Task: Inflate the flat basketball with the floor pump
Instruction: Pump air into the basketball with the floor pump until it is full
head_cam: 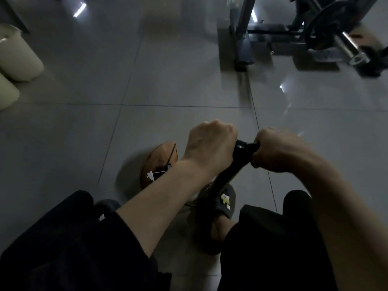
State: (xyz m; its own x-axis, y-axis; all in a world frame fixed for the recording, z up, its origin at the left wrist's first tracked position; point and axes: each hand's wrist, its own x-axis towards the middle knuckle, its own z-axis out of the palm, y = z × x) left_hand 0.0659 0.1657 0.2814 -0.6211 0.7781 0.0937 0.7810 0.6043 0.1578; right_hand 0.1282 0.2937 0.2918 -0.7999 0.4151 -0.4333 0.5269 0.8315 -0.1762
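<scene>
Beside gripping fingers (222, 131): flat basketball (161, 162).

Basketball (159, 162): orange-brown with black seams, visibly flattened and creased, lying on the tiled floor just left of the pump. Floor pump (227, 175): black, upright, T-handle at top, barrel running down between the person's legs

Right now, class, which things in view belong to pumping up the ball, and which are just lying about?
Belong to the job:
left hand and right hand, both gripping the pump handle
pump
basketball

Lying about:
weight bar
metal stand
pale tubs
</scene>
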